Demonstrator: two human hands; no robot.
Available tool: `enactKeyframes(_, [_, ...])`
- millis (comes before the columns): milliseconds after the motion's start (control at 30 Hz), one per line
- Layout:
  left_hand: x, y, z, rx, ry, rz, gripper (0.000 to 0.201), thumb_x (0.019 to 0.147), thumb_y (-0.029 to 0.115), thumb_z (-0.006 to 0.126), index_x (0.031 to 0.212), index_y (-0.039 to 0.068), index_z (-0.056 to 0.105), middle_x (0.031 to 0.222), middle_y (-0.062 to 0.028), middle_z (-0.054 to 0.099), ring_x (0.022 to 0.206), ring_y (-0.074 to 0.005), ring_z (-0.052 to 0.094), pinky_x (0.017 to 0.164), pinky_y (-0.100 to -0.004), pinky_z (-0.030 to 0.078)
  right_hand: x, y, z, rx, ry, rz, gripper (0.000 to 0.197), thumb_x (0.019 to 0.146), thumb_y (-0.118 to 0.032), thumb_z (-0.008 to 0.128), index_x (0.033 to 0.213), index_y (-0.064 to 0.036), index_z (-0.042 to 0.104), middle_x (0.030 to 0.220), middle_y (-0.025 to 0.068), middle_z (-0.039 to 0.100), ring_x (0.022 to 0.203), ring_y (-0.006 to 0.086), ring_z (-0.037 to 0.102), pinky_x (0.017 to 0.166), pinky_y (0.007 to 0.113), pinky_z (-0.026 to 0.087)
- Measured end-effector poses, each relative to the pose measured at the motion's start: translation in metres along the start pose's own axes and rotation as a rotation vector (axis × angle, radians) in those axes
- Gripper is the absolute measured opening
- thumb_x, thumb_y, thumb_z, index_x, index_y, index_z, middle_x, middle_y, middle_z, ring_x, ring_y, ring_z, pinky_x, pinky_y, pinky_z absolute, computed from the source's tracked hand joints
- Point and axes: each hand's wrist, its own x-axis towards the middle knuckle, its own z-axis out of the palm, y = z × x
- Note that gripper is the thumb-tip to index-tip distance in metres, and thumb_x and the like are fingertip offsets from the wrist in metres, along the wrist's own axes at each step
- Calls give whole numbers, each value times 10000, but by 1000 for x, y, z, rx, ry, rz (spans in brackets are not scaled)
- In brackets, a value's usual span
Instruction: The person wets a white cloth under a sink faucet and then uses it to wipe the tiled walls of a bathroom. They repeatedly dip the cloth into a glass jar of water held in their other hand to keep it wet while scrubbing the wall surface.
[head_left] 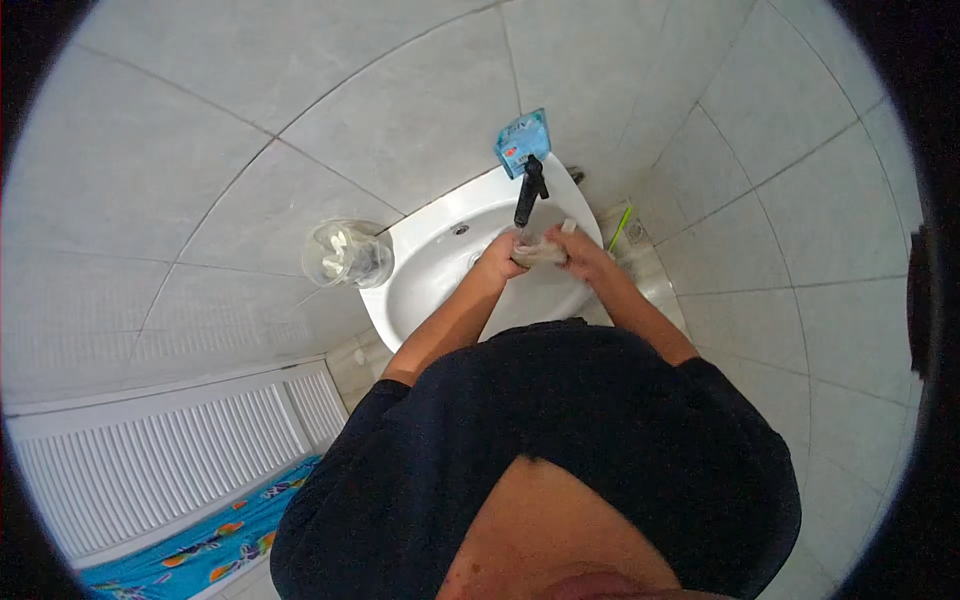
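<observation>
Black short-sleeved top (560,400) foremost, left hand (502,257) and right hand (583,252) clamped their grip on a pale oblong object (541,254) near a black faucet (529,190).

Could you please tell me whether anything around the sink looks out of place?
A thin, bright green item perhaps does: it seems to lie on the floor, right of the sink, by the drain grate, looking dropped rather than placed.
</observation>
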Motion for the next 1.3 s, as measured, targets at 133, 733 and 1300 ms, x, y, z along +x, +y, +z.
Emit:
enactKeyframes(133, [-33, 7, 4, 197, -236, -130, 260, 808, 390, 503, 931, 163, 531, 835, -4, 574, 679, -146, 544, 561, -266, 429, -10, -24, 37, -78, 102, -57, 210, 768, -177, 579, 950, -120, 492, 885, 1, 527, 810, 137, 526, 688, 306, 426])
enactKeyframes(733, [-62, 2, 30, 962, 275, 8, 97, 731, 164, 620, 769, 102, 555, 643, -31, 549, 525, -119, 514, 449, -233, 415, 61, 8, 49, 2, -185, -163, 267, 764, -186, 609, 977, -46, 529, 781, 63, 583, 718, 161, 567, 639, 296, 474])
enactKeyframes(1300, [-73, -1, -8, 1000, 429, 301, 568, 746, 459, 568, 1072, 8, 456, 895, -51, 558, 731, -215, 537, 637, -323, 433, 19, 7, 46, -233, 21, -288, 294, 761, -270, 522, 973, -68, 549, 825, 56, 563, 725, 199, 532, 673, 320, 425])
